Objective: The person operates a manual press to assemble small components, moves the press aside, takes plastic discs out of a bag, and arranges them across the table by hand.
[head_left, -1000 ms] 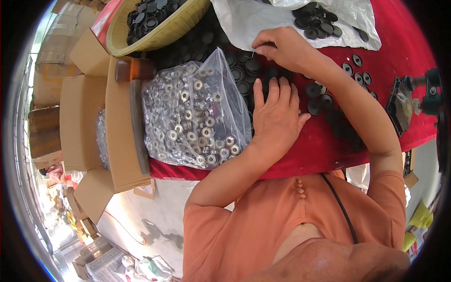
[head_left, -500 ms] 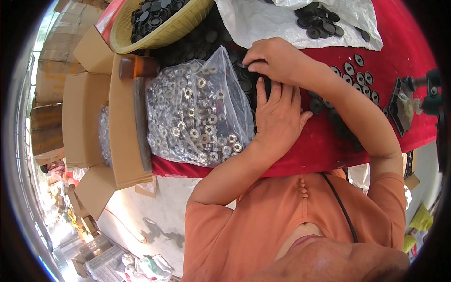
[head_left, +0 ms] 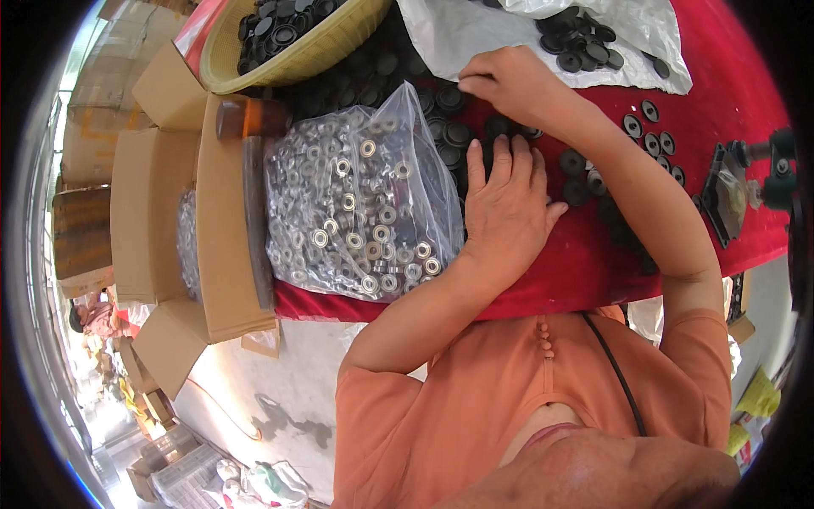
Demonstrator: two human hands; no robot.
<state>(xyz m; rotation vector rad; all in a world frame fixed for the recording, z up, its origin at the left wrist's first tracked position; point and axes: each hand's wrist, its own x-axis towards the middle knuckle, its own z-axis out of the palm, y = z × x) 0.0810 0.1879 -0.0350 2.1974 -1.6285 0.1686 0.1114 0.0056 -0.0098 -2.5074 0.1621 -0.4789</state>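
My left hand point(head_left: 511, 199) lies palm down with fingers stretched out, its fingertips on black round plastic caps at the table's middle. Just beyond it hovers my right hand point(head_left: 517, 81), thumb and fingers pinched together near the edge of the white plastic sheet. Anything within that pinch is too small or hidden to make out. Many dark caps point(head_left: 452, 134) are spread between the hands and a clear bag point(head_left: 339, 212) full of small metal bearings. To the right of my left hand, more black caps point(head_left: 573, 161) lie on the red cloth.
An open cardboard box point(head_left: 233, 288) stands at the left. A yellow basket point(head_left: 360, 38) of black caps sits far left. The white sheet point(head_left: 462, 38) holds more caps. Black rings with pale centres point(head_left: 651, 142) lie right, near a dark green metal device point(head_left: 776, 188).
My right hand has lifted a little away and to the right, uncovering more caps. My left hand has shifted slightly right and stays flat.
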